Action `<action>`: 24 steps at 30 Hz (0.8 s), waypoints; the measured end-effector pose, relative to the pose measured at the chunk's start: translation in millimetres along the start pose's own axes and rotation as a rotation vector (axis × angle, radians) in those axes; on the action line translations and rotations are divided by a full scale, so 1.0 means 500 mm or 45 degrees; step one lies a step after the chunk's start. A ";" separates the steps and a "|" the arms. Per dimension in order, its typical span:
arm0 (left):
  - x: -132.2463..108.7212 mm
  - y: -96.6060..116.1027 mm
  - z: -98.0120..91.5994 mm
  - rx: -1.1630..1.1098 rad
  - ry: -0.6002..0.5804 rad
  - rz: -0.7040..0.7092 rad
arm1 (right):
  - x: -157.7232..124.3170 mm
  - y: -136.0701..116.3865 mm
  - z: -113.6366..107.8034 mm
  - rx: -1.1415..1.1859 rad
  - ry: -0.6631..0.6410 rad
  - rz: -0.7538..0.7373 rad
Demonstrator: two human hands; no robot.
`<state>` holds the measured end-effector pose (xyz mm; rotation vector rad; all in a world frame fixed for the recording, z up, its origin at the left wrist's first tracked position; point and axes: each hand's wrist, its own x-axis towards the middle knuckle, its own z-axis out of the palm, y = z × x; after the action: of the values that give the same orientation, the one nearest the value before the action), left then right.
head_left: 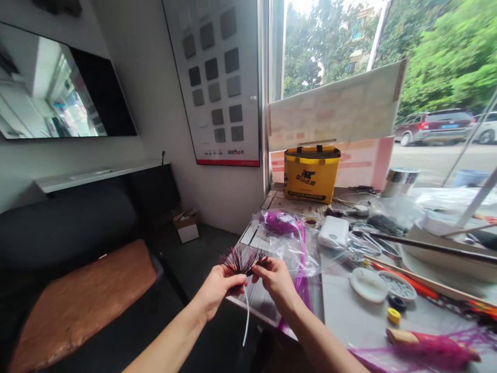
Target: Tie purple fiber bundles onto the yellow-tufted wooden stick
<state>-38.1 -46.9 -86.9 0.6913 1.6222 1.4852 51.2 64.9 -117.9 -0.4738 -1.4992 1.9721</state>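
A bristly bundle of thin dark purple strands [239, 260] is held up in front of me, over the near edge of the table. My left hand [220, 291] is closed on its lower left side, thumb on top. The fingers of my right hand [276, 282] pinch its right end. From beside my left thumb a thin white cord [247, 318] hangs down freely. Just beyond the hands, a clear plastic bag [289, 248] holds a purple clump of netting or thread [280, 221]. Purple strands [303, 290] trail from it over the table edge, behind my right hand.
A yellow bag [312, 176] stands at the table's far end. To the right are a white box [334, 231], a white lid [368, 285], a dish of small pieces [398, 286], a yellow roll [393, 315] and purple netting on a stick [438, 348]. A brown-seated chair [89, 300] is left.
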 end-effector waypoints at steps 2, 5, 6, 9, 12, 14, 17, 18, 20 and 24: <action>0.003 0.000 -0.005 0.047 0.006 -0.015 | 0.001 0.008 0.000 -0.021 0.009 0.021; 0.009 -0.004 -0.011 0.113 0.012 -0.051 | 0.000 0.021 0.000 -0.072 0.035 0.048; 0.012 -0.006 -0.012 0.130 0.014 -0.064 | 0.000 0.026 -0.001 -0.092 0.047 0.055; 0.019 -0.010 -0.014 0.160 0.018 -0.108 | 0.001 0.038 -0.003 -0.134 0.085 0.074; 0.023 -0.010 -0.016 0.167 0.024 -0.157 | 0.004 0.044 -0.004 -0.154 0.106 0.099; 0.024 -0.008 -0.017 0.166 0.034 -0.186 | 0.005 0.043 -0.004 -0.172 0.117 0.120; 0.023 -0.004 -0.017 0.167 0.045 -0.214 | 0.004 0.034 -0.001 -0.225 0.124 0.165; 0.023 -0.003 -0.017 0.166 0.043 -0.218 | 0.003 0.030 0.001 -0.251 0.125 0.180; 0.022 0.000 -0.016 0.165 0.031 -0.222 | 0.002 0.022 0.004 -0.309 0.128 0.207; 0.022 0.003 -0.021 0.159 0.021 -0.232 | 0.002 0.011 0.007 -0.422 0.149 0.263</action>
<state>-52.9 -43.1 -87.8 0.5828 1.7529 1.2707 46.9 62.3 -122.0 -0.9010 -1.7671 1.8117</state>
